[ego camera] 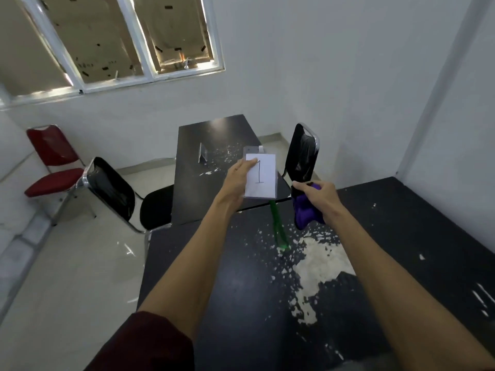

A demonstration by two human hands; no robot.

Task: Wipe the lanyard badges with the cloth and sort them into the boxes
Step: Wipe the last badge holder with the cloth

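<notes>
1. Showing a handwritten "1" on its white card, the badge (263, 178) is held upright in the air, facing the camera, above the near edge of the far table (198, 188); no other writing on it can be read.
2. The left hand (237, 180) grips the badge by its left edge, its fingers reaching over the card's upper left corner.
3. A green lanyard (278, 228) hangs from beneath the badge down toward the near table (214, 277).
4. The right hand (321, 195), just beside the badge and not touching it, has its fingers curled round a bunched purple cloth (305, 214).
5. The near table's black top is chipped, with pale patches and flecks below the hands.
6. On the far table stands a small upright object (202, 156), too blurred to name.
7. Two black chairs (112, 188) flank the far table, and a red chair (53, 162) stands by the wall at left, under a white-framed window (150, 79).
</notes>
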